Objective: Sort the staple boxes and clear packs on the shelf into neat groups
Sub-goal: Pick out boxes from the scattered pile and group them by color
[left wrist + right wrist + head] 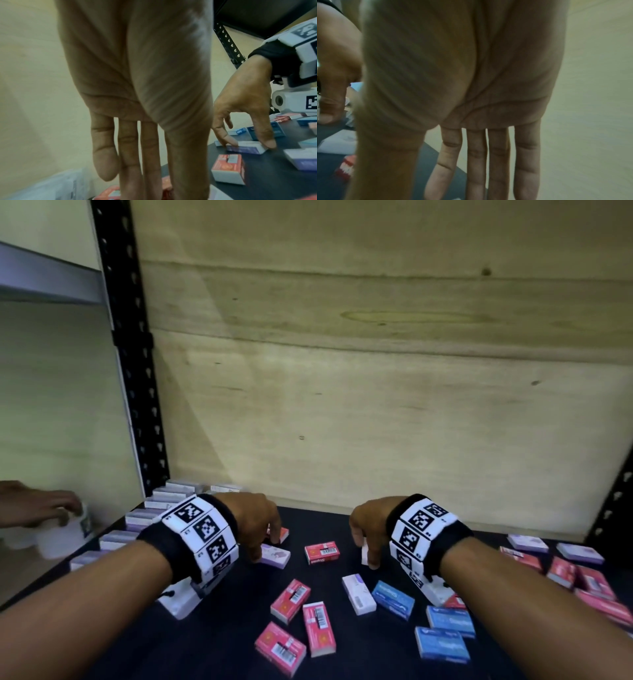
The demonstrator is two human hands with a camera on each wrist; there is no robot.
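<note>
With my left hand (255, 522) fingers hanging straight over a purple box (275, 556) at ten o'clock on the shelf (222, 628), my right hand (243, 108) pinched another purple box (245, 148) by its ends; light, stiff cardboard, I judged.

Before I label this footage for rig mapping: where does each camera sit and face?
Head: worn on head, facing forward-down at the shelf; both forearms, left hand, right hand show.
Left wrist: looks along the left palm; right hand pinching a purple box beyond.
Right wrist: looks along the right palm, fingers straight.
Shared: head and left wrist both show the red box.
</note>
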